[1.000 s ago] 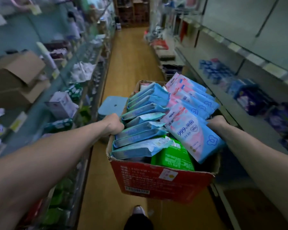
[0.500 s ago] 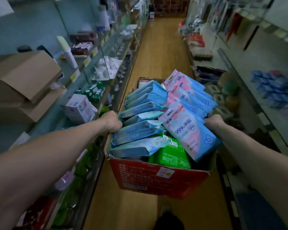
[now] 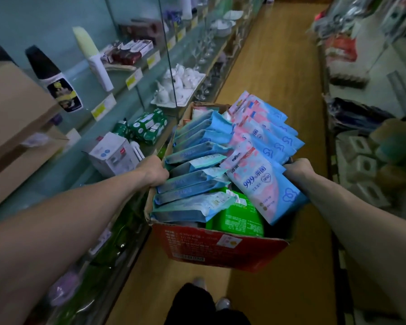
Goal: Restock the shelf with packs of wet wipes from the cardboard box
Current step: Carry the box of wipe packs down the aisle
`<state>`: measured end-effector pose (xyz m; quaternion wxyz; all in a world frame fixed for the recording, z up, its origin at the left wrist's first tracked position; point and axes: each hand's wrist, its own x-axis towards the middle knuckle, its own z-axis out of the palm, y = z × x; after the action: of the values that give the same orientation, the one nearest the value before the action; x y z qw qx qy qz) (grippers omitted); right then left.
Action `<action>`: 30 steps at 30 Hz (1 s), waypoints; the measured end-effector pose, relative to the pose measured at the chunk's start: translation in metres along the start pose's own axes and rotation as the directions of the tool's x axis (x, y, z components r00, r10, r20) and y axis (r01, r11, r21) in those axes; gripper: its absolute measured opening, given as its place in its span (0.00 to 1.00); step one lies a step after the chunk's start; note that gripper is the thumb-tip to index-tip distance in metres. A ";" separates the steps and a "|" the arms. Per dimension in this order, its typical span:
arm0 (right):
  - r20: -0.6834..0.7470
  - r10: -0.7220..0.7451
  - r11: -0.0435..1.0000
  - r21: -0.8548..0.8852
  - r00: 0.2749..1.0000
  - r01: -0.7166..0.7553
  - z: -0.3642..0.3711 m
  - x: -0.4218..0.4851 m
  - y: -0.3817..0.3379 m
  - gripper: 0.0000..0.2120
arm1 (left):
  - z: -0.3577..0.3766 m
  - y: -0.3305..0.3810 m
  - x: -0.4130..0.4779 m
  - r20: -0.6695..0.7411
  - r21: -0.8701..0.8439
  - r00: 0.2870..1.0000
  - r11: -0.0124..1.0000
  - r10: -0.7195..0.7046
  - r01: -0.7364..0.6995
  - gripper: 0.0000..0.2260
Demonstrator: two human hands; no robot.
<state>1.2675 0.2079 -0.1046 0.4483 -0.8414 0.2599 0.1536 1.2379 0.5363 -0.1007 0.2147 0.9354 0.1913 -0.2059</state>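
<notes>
Shelves crowd us on both sides: brown cartons (image 3: 14, 109) at the left edge, then a white tea set (image 3: 178, 83) and green packs (image 3: 148, 124) along the left shelf (image 3: 56, 170), with blurry grey stock at right. The cardboard box (image 3: 220, 249) sits centre frame, stuffed with wet wipes packs (image 3: 263, 184). Our left hand (image 3: 154, 171) curls round its left rim. Our right hand (image 3: 299, 168) grips the right rim, fingertips hidden under a pack. The wood floor (image 3: 274, 66) runs open up the middle.

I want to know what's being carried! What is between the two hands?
In the head view, the open red cardboard box sits between the left hand and right hand, packed with blue wet-wipe packs, pink-and-blue packs and a green pack.
</notes>
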 end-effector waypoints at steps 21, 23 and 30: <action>0.001 -0.004 1.000 -0.015 1.000 0.004 0.103 0.199 -0.026 0.09 | 0.041 0.007 0.214 -0.045 -0.028 0.998 0.999 -0.032 0.030 0.12; -0.007 0.011 1.000 -0.022 1.000 -0.012 0.111 0.210 -0.022 0.09 | 0.049 0.004 0.226 -0.055 -0.031 0.998 0.999 -0.040 0.038 0.13; -0.033 0.025 1.000 -0.012 0.999 -0.026 0.125 0.232 -0.022 0.11 | 0.059 0.003 0.258 -0.070 -0.054 0.996 0.997 -0.061 0.057 0.12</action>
<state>1.4664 0.2529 -0.2728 0.4367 -0.8432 0.2769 0.1471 1.4388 0.5752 -0.2685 0.2257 0.9302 0.2316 -0.1734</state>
